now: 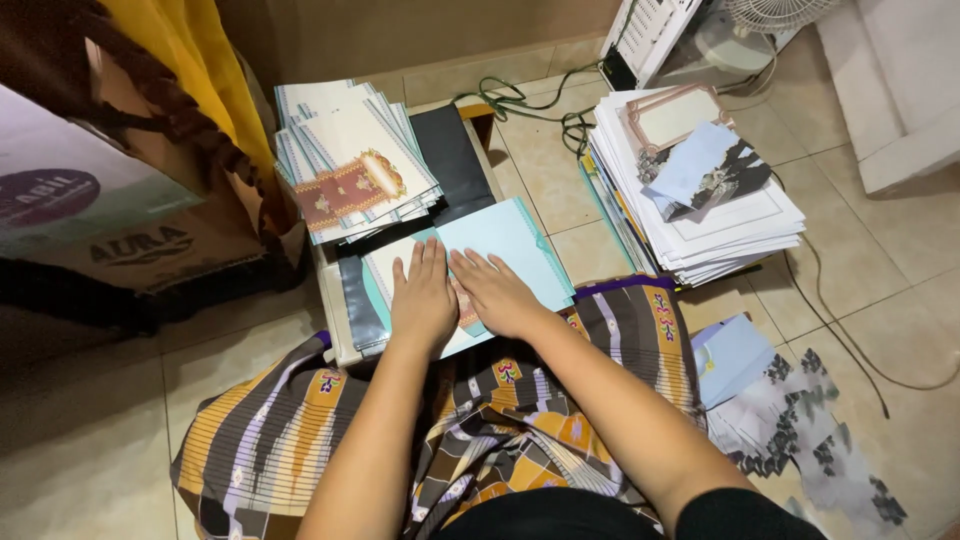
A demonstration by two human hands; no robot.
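Light-blue card point(505, 250) lies flat on a small low surface point(335, 320) in front of the person's lap, near centre of scene. Left hand point(423, 297) and right hand point(497, 291) both press down on it side by side, fingers point(430, 262) spread flat and released, grasping nothing; palms just touch the card and the white sheet under it. Card's far right corner sticks out past the surface edge over the tiled floor point(560, 170). A dark plastic sleeve point(455, 160) lies under the card and runs toward the far side.

Far left of the hands, a fanned stack of white cards point(350, 160) with pale blue edges sits on the same surface; top one carries a red-and-gold ornate band. Left of that, a brown cardboard box point(120, 220) with a purple oval label and dark lettering on a pale panel, with a yellow cloth point(190, 50) hanging above it.

Right, well apart, a tall pile of white sheets point(710, 225) on the floor, topped by a pink-framed card and a blue card with a black floral corner. Near right, a loose blue card point(730, 355) and grey floral-print sheets point(800, 440) lie on the tiles. Green cable point(520, 100) trails far centre. Patterned brown-and-orange cloth point(500, 400) covers the lap.
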